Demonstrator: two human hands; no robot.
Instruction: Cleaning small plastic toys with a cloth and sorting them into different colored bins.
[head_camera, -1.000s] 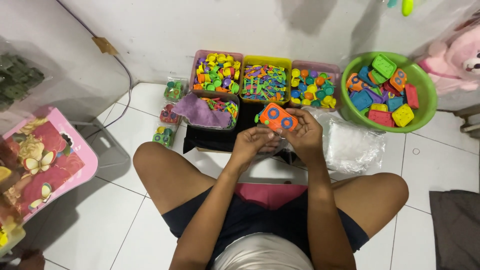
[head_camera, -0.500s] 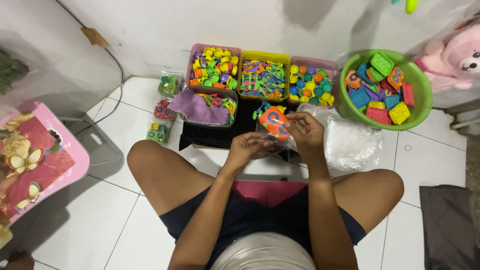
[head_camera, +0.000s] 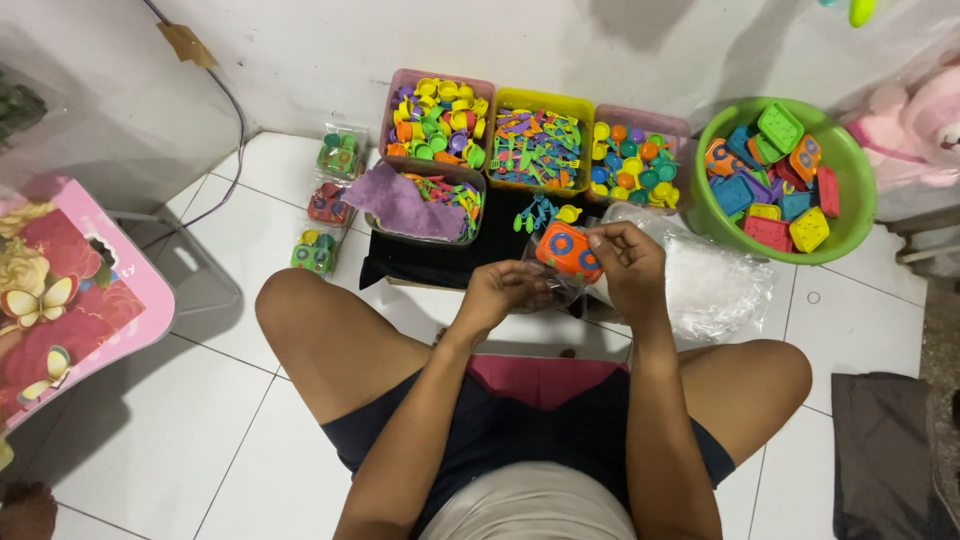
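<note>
My right hand (head_camera: 627, 265) grips an orange toy stove (head_camera: 567, 250) with two blue rings on top, tilted and partly inside a small clear plastic bag (head_camera: 557, 283). My left hand (head_camera: 503, 291) holds the lower part of that bag, just below and left of the stove. Both hands hover over a black cloth (head_camera: 430, 262) on the floor between my knees. A few small blue and yellow toy pieces (head_camera: 545, 212) lie on the cloth just beyond the stove.
Beyond the cloth stand trays of small coloured toy parts: a pink one (head_camera: 436, 120), a yellow one (head_camera: 538, 148), another pink one (head_camera: 636, 158) and one with a purple cloth (head_camera: 405, 203). A green basin (head_camera: 855, 175) holds toy stoves. A pile of clear bags (head_camera: 710, 280) lies right. Packed bags (head_camera: 322, 222) lie left.
The orange stove has tipped from flat to tilted and dropped a little toward the clear bag. My left hand slid lower on the bag. The camera shifted slightly.
</note>
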